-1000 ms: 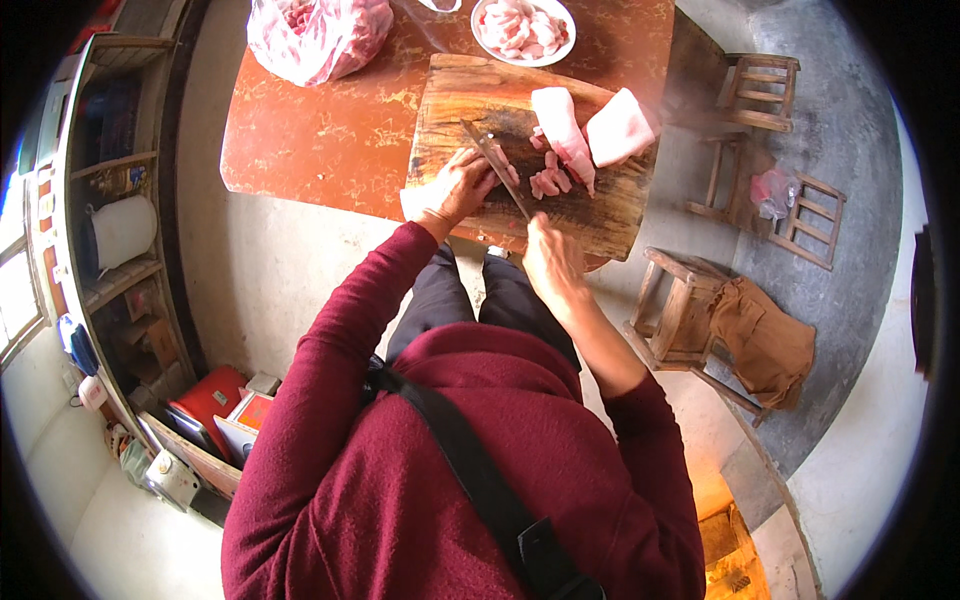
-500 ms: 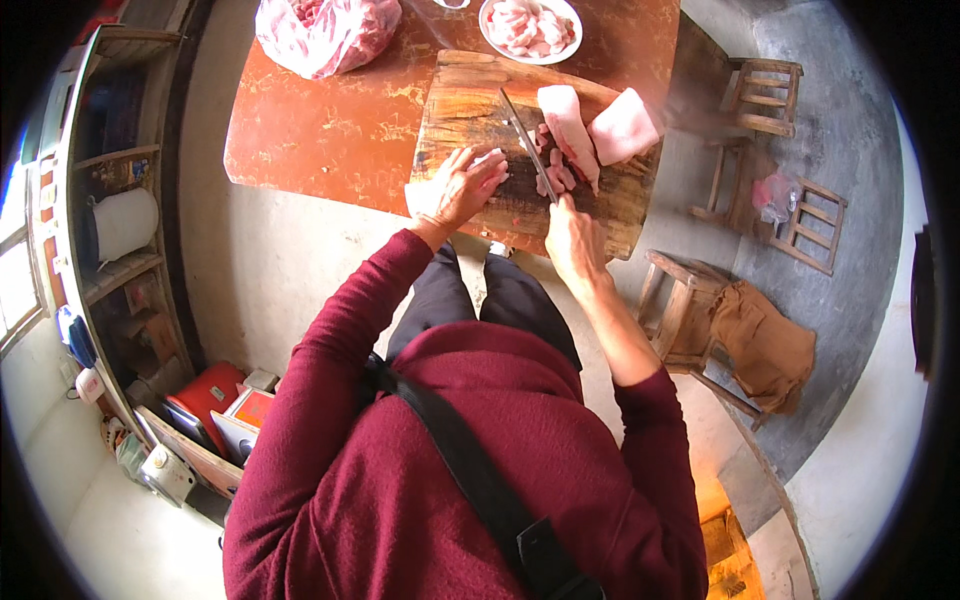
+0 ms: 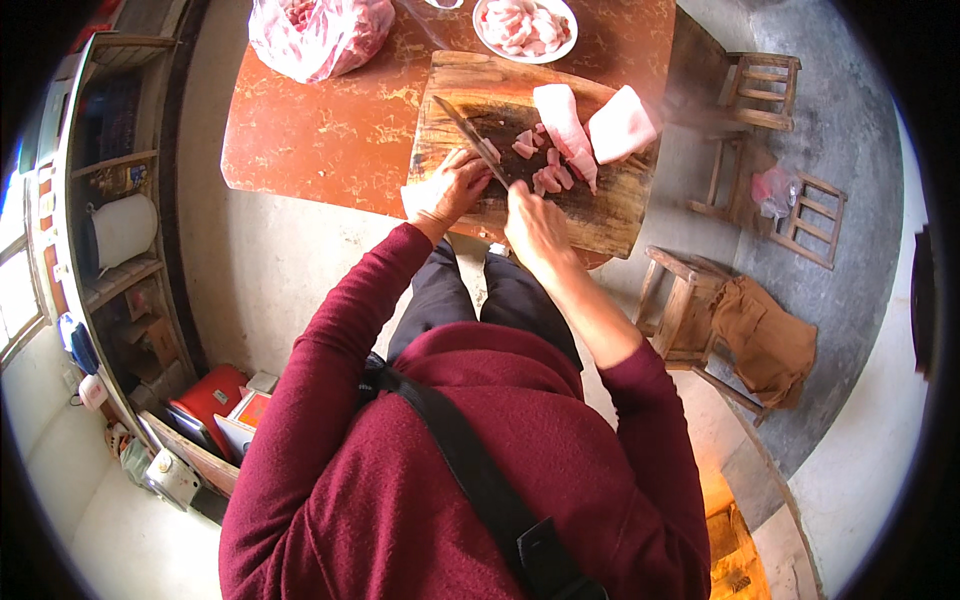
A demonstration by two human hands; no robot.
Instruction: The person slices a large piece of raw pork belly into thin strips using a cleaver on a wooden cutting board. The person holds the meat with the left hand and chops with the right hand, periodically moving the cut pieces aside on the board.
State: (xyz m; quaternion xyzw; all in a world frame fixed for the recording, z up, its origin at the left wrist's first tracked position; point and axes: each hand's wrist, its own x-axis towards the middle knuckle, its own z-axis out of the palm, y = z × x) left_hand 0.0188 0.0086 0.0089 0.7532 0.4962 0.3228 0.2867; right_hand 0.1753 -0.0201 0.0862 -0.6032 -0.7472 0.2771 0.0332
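Observation:
My right hand [image 3: 537,230] is wrapped round the handle of a knife [image 3: 466,128], its long blade slanting up and left across a wooden cutting board [image 3: 610,222]. Close against the blade, my left hand [image 3: 450,188] has its fingers bent over a piece of raw meat [image 3: 492,150], mostly hidden by hand and blade. Several small cut meat pieces [image 3: 550,179] lie on the board right of the knife. Beyond them rest a long strip of pale, fatty meat [image 3: 564,125] and a wider slab with pale skin [image 3: 622,126].
The board sits on a worn red-brown table [image 3: 300,135]. A white bowl [image 3: 572,50] of sliced meat and a plastic bag of meat [image 3: 322,42] stand at the far side. Wooden stools [image 3: 682,310] are at right, one with a brown cloth [image 3: 762,340]. Shelves [image 3: 118,160] line the left.
My right hand and the knife have moved left, bringing the blade from among the cut pieces to the meat under my left hand. My left hand stays nearly in place.

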